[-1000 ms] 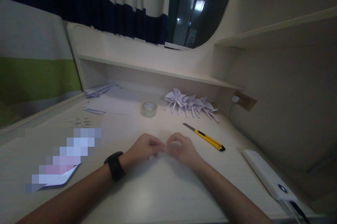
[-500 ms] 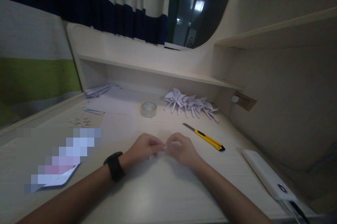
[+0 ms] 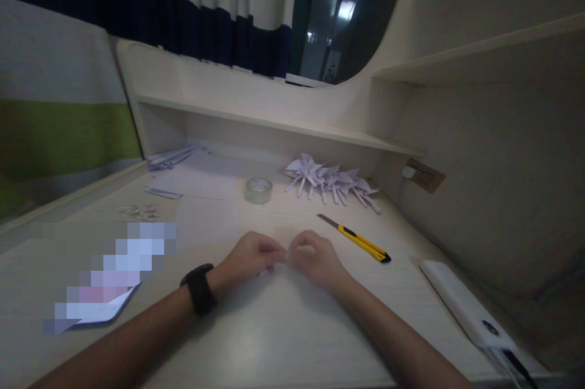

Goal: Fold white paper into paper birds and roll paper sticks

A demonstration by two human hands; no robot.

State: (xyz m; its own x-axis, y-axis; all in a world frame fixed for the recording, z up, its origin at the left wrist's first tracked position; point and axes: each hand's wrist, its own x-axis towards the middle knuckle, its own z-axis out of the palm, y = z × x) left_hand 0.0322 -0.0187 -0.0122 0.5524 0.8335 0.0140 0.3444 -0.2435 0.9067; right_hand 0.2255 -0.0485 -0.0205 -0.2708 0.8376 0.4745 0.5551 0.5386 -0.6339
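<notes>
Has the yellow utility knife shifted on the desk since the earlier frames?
No. The yellow utility knife lies where it did, same angle and same gap to the tape roll and wall socket; neither hand touches it.

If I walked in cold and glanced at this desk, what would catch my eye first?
Probably the two hands meeting at the middle of the desk: the left hand and right hand pinch a small white paper piece between their fingertips. Behind them lie a cluster of folded paper shapes, a clear tape roll to its left, and a yellow utility knife at the right.
</notes>
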